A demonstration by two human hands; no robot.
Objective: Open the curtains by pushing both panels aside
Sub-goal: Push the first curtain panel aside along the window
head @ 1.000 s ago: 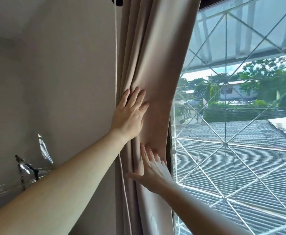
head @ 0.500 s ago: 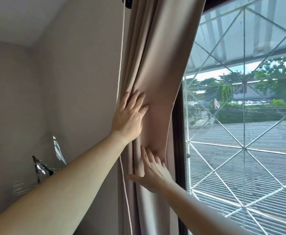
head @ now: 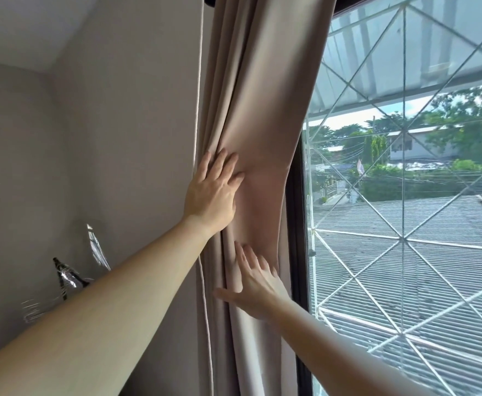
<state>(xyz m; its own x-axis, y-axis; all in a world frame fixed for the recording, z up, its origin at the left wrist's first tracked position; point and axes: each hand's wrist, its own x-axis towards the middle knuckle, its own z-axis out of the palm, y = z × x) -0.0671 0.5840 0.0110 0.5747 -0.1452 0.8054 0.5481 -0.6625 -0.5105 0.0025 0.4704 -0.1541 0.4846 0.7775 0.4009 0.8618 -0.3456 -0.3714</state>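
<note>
A beige curtain panel hangs bunched in folds against the wall at the left side of the window. My left hand lies flat on the folds at mid height, fingers together and pointing up, pressing the cloth leftward. Lower down, my right hand also rests flat on the curtain, fingers spread, thumb out to the left. Neither hand grips the cloth. No second panel is in view.
The dark window frame runs down just right of the curtain. Behind the glass is a white diamond-pattern grille with roofs and trees beyond. A thin white cord hangs along the grey wall. Crumpled silver foil sits low left.
The curtain's right edge has shifted left, baring more of the dark window frame. Both hands stay flat on the cloth, and the view has swung slightly left.
</note>
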